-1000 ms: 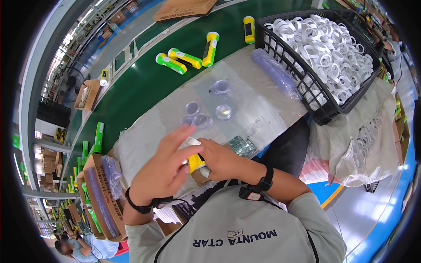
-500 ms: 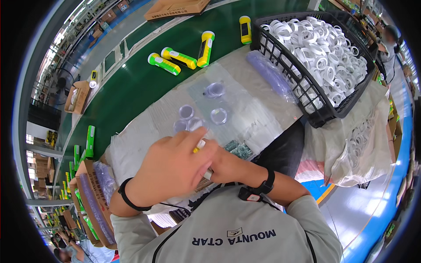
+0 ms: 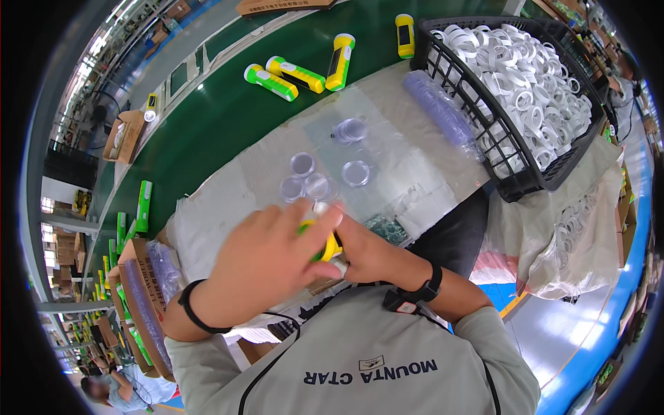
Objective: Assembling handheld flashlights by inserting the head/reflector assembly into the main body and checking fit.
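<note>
Torch [image 3: 332,243] in work: yellow-green with a black panel, held off the bench between both hands, in front of the shirt. Clock centred on it, 12 at the view's top.

Right hand [image 3: 363,250], at 3 o'clock: fingers wrapped on the torch, clamped. Left hand [image 3: 266,252], at 9: blurred, reaching over the torch and its white end; cannot tell whether it grips or only touches.

Step, as judged: two-handed work around the white end, perhaps turning or seating. Cannot confirm which. Next move seems to call for a steady right hold, torch in line, left fingers square on that end.

Outward: clear discs [image 3: 302,164], near, 11 to 12 o'clock, on the pale sheet [image 3: 232,200]. Single disc [image 3: 356,173] at 1. Green parts [image 3: 387,229] just beyond the right hand, 2 to 3. Wrapped roll [image 3: 443,111], 1 to 2. Past it, black basket [image 3: 522,185] heaped with white rings [image 3: 515,83]. Well apart on the green belt, spare torches [image 3: 296,75], 11 to 1.
</note>
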The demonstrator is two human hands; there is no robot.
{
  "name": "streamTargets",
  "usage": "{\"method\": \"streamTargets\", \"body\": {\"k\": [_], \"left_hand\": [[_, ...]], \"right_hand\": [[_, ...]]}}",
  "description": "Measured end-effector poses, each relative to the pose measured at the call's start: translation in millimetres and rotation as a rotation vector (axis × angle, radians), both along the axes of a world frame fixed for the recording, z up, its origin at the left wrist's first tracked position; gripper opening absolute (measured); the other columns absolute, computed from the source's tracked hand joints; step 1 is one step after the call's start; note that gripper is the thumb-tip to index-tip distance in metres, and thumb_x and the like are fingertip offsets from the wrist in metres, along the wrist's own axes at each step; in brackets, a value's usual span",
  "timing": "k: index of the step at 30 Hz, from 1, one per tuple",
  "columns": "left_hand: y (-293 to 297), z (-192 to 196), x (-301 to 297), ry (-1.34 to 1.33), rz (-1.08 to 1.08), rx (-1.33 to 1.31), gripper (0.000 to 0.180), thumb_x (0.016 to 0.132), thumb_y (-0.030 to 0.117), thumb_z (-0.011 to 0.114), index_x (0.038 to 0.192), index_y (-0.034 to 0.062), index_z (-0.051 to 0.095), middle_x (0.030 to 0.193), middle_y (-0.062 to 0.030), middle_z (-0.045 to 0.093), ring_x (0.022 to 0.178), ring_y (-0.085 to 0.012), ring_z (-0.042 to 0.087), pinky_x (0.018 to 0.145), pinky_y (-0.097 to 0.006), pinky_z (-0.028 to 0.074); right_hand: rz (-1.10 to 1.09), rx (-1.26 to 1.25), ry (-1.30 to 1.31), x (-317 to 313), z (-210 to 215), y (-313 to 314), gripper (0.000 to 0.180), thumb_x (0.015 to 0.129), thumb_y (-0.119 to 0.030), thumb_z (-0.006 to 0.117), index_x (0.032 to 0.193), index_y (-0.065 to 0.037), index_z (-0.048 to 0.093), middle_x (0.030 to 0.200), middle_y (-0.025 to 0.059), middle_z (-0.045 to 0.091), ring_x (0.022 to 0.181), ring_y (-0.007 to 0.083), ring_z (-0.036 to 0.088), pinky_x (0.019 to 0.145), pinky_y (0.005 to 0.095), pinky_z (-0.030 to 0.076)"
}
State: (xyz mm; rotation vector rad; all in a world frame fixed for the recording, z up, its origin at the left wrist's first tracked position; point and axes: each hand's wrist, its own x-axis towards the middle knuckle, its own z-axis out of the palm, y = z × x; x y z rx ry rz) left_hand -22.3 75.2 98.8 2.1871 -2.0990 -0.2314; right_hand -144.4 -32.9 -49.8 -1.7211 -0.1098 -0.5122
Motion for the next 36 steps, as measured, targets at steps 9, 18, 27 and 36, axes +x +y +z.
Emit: {"method": "streamTargets", "body": {"k": [9,18,27,36], "left_hand": [[-34,-69,-6,0.480,-0.765,-0.517,0.028,0.074,0.028,0.069,0.096,0.0101,0.063,0.119,-0.0118,0.058,0.109,-0.0339,0.056,0.089,-0.045,0.049],[-40,-81,12,0.924,-0.386,-0.614,0.038,0.070,0.000,0.066,0.105,0.0092,0.054,0.101,-0.0117,0.059,0.101,-0.0308,0.060,0.090,-0.048,0.048],[-38,-137,5,1.451,-0.434,-0.407,0.064,0.065,0.007,0.078,0.116,0.0122,0.041,0.100,-0.0138,0.055,0.090,-0.0226,0.057,0.081,-0.039,0.046],[-32,-137,7,1.511,-0.368,-0.411,0.058,0.070,0.015,0.075,0.113,0.0096,0.038,0.101,-0.0133,0.055,0.090,-0.0180,0.054,0.077,-0.031,0.046]], "right_hand": [[0.062,-0.279,-0.269,-8,-3,-11,0.045,0.074,-0.005,0.063,0.117,-0.004,0.053,0.120,0.0160,0.052,0.114,0.0379,0.047,0.098,0.0455,0.037],[-0.527,-0.510,0.421,-4,28,-112,0.030,0.074,-0.009,0.065,0.103,-0.003,0.060,0.108,0.0160,0.056,0.096,0.0359,0.056,0.081,0.0436,0.048],[-0.604,-0.636,0.614,23,-13,-134,0.036,0.074,-0.019,0.071,0.106,-0.007,0.059,0.102,0.0170,0.053,0.094,0.0342,0.057,0.080,0.0418,0.048],[-0.490,-0.423,0.346,-16,41,-111,0.044,0.073,-0.010,0.070,0.116,-0.008,0.059,0.100,0.0112,0.050,0.087,0.0219,0.053,0.075,0.0319,0.045]]}}
